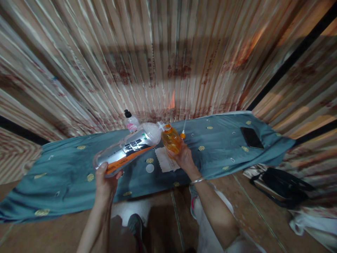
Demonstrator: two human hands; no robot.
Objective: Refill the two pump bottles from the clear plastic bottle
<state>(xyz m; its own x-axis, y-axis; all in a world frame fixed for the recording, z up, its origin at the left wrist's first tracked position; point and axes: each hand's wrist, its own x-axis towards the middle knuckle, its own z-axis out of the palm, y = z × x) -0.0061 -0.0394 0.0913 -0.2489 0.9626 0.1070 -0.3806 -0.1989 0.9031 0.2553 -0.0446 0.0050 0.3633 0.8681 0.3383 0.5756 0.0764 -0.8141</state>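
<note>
My left hand [105,179] grips the base of a large clear plastic bottle [129,149] with an orange and black label, tilted so its neck points right. Its mouth meets the mouth of a small round bottle [171,139] filled with orange liquid, which my right hand [184,158] holds from below. Both bottles hover over a teal cloth [223,147] with gold dots. An orange pump cap with a white tube [183,133] lies on the cloth just right of the small bottle. A white paper napkin [164,160] and a white round lid [150,168] lie under the bottles.
A small clear bottle with a black cap [131,121] stands at the cloth's far edge. A black phone [251,137] lies on the cloth at the right. A black bag [284,184] sits on the floor to the right. Striped curtains [158,52] hang behind.
</note>
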